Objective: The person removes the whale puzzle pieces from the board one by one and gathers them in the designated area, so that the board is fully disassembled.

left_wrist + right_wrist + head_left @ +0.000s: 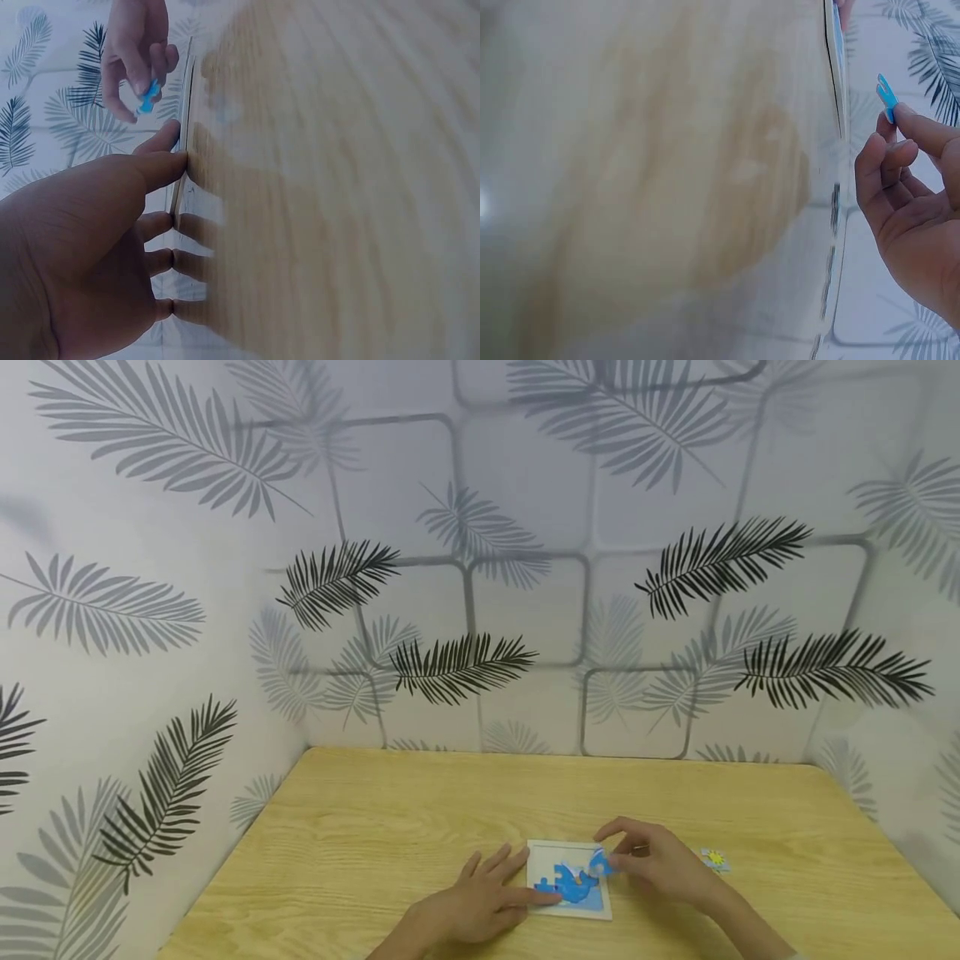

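A square jigsaw tray (573, 915) with a white border lies flat on the table, several blue pieces (573, 887) joined in its lower part. My left hand (483, 902) rests at the tray's left side with straight, spread fingers, its thumb reaching over the border onto the pieces. Between thumb and fingertips, my right hand (663, 864) pinches a blue and white jigsaw piece (601, 862) over the tray's right side. In the right wrist view that piece (887, 97) stands tilted, raised off the tabletop. The tray's upper part shows its pale base.
To the right of my right hand, a jigsaw part with a yellow sun (716, 859) lies on the wooden table (420, 810). A wall (525, 610) with a leaf pattern rises behind the table's far edge.
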Demonstrator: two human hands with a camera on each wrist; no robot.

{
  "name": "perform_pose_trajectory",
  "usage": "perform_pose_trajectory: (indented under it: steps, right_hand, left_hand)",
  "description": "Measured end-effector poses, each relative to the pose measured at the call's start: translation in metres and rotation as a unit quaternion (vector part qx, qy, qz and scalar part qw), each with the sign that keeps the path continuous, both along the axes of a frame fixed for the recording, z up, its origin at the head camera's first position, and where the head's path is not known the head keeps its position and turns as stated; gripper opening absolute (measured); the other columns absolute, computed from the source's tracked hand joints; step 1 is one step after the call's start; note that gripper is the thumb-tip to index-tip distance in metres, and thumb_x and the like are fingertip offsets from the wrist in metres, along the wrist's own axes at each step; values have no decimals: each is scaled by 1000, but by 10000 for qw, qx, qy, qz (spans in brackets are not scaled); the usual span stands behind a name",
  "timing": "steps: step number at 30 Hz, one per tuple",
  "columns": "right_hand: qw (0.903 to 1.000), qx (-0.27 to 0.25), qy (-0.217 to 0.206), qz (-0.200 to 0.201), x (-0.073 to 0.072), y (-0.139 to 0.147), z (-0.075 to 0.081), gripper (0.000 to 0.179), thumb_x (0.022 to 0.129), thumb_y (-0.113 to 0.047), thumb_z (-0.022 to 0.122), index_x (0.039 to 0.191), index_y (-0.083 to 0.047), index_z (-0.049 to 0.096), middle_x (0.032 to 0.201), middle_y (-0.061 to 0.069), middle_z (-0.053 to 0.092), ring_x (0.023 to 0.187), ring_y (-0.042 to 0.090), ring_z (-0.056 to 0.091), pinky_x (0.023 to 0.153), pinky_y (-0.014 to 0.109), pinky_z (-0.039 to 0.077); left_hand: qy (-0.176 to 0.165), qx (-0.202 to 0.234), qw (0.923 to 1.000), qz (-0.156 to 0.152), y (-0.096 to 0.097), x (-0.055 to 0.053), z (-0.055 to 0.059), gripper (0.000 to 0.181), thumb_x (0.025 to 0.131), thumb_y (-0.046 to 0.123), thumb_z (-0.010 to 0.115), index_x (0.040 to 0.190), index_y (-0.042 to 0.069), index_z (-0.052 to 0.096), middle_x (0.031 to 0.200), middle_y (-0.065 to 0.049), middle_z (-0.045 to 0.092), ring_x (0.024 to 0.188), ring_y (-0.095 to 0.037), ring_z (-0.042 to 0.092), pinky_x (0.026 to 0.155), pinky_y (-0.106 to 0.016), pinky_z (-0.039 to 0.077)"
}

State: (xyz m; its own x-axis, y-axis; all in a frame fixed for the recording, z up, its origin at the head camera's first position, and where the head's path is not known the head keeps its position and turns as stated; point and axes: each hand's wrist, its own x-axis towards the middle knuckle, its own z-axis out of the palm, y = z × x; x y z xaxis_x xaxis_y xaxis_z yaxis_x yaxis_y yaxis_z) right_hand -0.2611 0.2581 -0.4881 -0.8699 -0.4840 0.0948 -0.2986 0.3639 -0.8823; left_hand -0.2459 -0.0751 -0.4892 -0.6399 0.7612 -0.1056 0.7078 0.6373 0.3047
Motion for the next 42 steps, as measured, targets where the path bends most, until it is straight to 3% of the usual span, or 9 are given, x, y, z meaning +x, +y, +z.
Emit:
perform_pose_trajectory:
  steps: [8,16,19,22,30,38,42]
  right_hand:
    - [9999,110,-89,-77,9,36,0,24,103,-15,65,124,-3,66,91,14,69,54,8,49,45,23,44]
    - [9995,237,13,212,12,53,-7,18,103,-12,65,119,-5,69,87,12,68,53,0,45,43,18,42]
    - [9990,260,183,318,12,54,-9,16,103,-10,65,118,-6,69,86,10,69,55,0,47,43,20,43]
    - [9967,389,612,359,11,53,-11,14,102,-9,66,115,-8,70,83,5,69,58,0,49,46,22,45]
    - [9846,924,1458,282,11,46,-11,15,98,-8,70,111,-14,71,84,-4,66,68,0,54,56,23,51]
    - [9719,1572,1742,-162,12,37,-5,15,91,-13,79,103,-18,72,91,-6,61,80,7,54,66,23,51]
    - [9730,1529,1713,-227,12,25,-3,15,91,-8,78,103,-15,72,90,-4,63,70,2,52,59,22,50]
  left_hand:
    - [122,-19,9999,-64,1,1,0,46,112,31,44,153,51,46,172,-15,21,157,-44,19,118,-73,22]
    - [129,-16,9999,-52,-1,2,2,46,113,31,44,154,51,45,172,-15,19,157,-43,17,119,-73,21]
    - [187,-32,9998,-74,0,1,2,46,113,31,44,154,51,45,173,-14,19,157,-43,17,119,-73,21]
    - [180,-31,9998,-85,0,0,1,46,113,32,44,154,51,45,173,-14,19,158,-43,17,118,-73,22]
    - [52,35,9999,-93,1,3,4,46,113,31,44,154,51,45,173,-14,17,158,-43,16,119,-73,20]
    - [94,37,9999,-39,1,4,8,45,112,30,45,153,51,47,173,-14,19,158,-42,16,119,-72,20]
    - [21,45,10000,-7,0,5,6,45,113,31,45,152,52,47,173,-14,19,158,-43,16,119,-73,19]
